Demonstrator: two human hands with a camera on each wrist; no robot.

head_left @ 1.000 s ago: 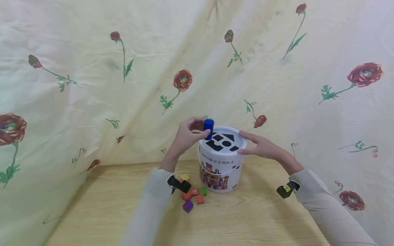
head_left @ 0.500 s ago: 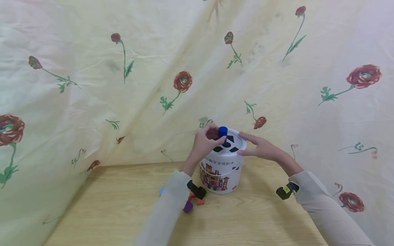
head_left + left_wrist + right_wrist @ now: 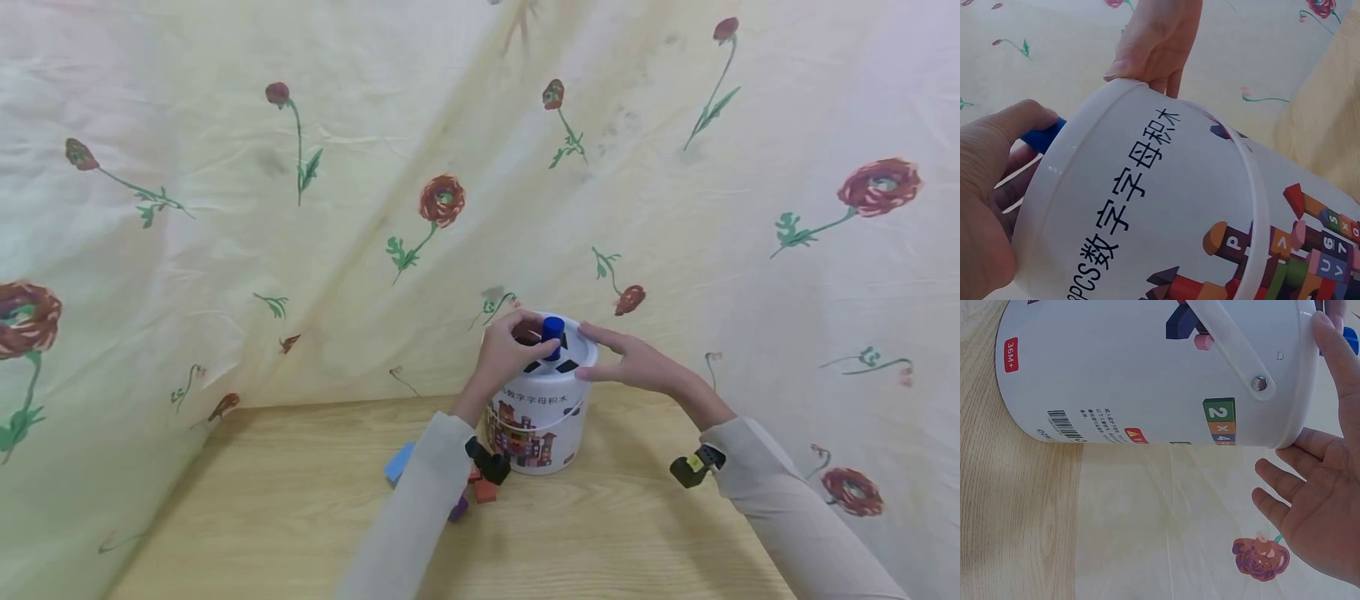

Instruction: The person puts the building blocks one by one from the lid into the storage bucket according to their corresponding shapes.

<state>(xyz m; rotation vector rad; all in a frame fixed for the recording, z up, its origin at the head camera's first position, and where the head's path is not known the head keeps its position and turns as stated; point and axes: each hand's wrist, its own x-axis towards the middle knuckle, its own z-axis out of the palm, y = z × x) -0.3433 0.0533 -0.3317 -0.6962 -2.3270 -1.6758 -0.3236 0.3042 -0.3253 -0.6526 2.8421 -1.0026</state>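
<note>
A white bucket [image 3: 558,417] with a picture of coloured blocks stands upright on the table; its white lid [image 3: 581,349] has black shaped holes. My left hand [image 3: 504,354] pinches a blue cylinder [image 3: 553,327] upright between thumb and fingers at the lid's round hole. Whether the cylinder's lower end is inside the hole cannot be told. In the left wrist view the rim hides part of the blue cylinder [image 3: 1044,135]. My right hand [image 3: 1325,509] rests against the lid's right rim, thumb in front and index finger behind, with the other fingers loosely extended.
Left of the bucket lie several loose blocks, among them a blue one [image 3: 398,463], a red one [image 3: 486,490] and a purple one [image 3: 458,509], partly hidden by my left arm. A flowered cloth [image 3: 337,250] hangs behind the wooden table [image 3: 285,500].
My left hand has carried the blue cylinder rightward from the lid's left edge to the round hole, then slightly lower. My right hand has stayed at the rim.
</note>
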